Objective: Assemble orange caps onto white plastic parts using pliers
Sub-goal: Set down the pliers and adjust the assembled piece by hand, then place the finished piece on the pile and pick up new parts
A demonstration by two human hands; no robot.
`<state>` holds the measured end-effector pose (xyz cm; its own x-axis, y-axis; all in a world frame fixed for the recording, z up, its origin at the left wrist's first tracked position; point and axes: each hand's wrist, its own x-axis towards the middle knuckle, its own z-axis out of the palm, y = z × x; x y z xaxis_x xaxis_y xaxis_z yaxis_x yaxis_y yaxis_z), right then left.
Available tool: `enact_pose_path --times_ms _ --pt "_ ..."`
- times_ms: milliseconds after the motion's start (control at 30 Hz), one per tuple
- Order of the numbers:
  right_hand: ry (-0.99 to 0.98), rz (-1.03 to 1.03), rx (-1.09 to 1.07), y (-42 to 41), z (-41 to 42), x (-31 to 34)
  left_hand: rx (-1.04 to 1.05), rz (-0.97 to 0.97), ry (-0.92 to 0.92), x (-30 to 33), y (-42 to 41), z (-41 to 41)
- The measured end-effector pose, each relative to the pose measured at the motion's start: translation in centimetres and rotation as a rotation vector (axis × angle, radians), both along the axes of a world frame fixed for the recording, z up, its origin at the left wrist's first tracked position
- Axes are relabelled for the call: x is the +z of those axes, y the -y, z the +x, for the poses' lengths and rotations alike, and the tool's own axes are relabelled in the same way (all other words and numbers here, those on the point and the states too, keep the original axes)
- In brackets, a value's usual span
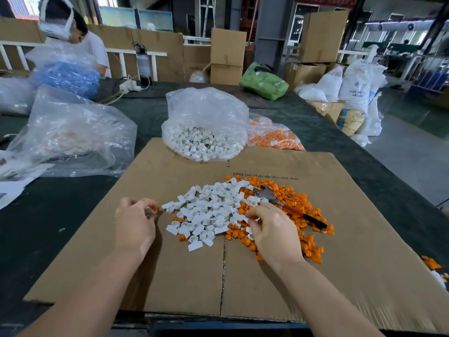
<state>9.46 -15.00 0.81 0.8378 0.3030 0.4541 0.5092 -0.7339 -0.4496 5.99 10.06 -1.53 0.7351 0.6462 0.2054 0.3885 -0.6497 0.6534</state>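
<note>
Left hand (136,223) pinches what we think is an orange cap on a small part, right hand (272,229) picks a piece from the white parts (209,210) heaped beside the orange caps (301,205), pliers (286,205) parked on top within reach.

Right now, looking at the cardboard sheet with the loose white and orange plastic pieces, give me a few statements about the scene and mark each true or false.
1. The red-handled metal pliers lie on the orange plastic caps, held by neither hand. True.
2. The left hand is empty. False: it pinches a small piece showing orange.
3. The clear bag of white plastic parts is open. True.
4. The right hand rests off the brown cardboard sheet. False: it is at the piles.
</note>
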Motion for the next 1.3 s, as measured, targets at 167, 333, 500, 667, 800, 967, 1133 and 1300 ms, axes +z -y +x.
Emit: enact_pose_path --times_ms 167,333,500,667,800,967,1133,1300 --pt "-0.023 -0.036 -0.008 0.4 0.2 -0.3 0.048 0.083 -0.056 -0.2 0.3 -0.1" --pt "-0.065 -0.116 0.05 0.5 0.2 -0.6 -0.003 0.036 0.026 0.8 2.8 0.0" --pt "-0.038 -0.197 0.054 0.4 -0.2 -0.6 -0.407 -0.004 0.205 1.9 6.6 -0.1" --pt "-0.078 -0.349 0.064 0.6 -0.6 -0.9 -0.528 0.168 0.075 0.9 8.7 0.8" --pt "-0.087 -0.323 0.033 0.8 -0.2 -1.7 -0.47 0.232 -0.02 -0.1 9.1 1.4" --pt "-0.058 -0.345 0.01 0.5 0.6 -2.6 -0.427 0.24 0.014 -0.6 9.3 2.0" --pt "-0.026 -0.339 -0.03 0.0 1.1 -2.6 -0.473 0.276 0.022 -0.7 9.2 2.0" --pt "-0.009 -0.341 -0.033 0.0 1.1 -2.5 -0.449 0.268 0.125 0.2 9.5 1.5"
